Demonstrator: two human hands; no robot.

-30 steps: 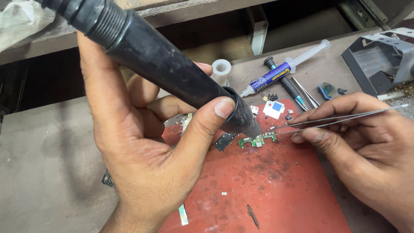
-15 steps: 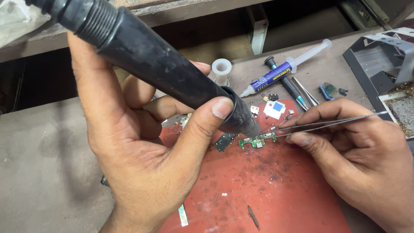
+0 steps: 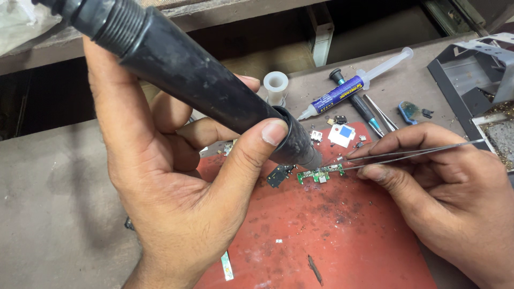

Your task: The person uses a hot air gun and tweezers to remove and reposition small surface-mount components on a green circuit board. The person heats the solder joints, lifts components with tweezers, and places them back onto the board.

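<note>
1. The left hand (image 3: pixel 176 198) has its fingers wrapped around a thick black hot-air handle (image 3: pixel 198 85), thumb pressed on the barrel, nozzle tilted down to the right.
2. The nozzle tip hangs just above a small green circuit board (image 3: pixel 320 174) lying on the red mat (image 3: pixel 332 241).
3. The right hand (image 3: pixel 444 198) has its fingers pinching slim metal tweezers (image 3: pixel 407 154), whose tips meet the board's right end.
4. A dark little part (image 3: pixel 278 175) sits just left of the board.
5. Behind on the worktop (image 3: pixel 53 214): a blue syringe (image 3: pixel 353 88), a white tape roll (image 3: pixel 276 84), a grey metal stand (image 3: pixel 471 80).
</note>
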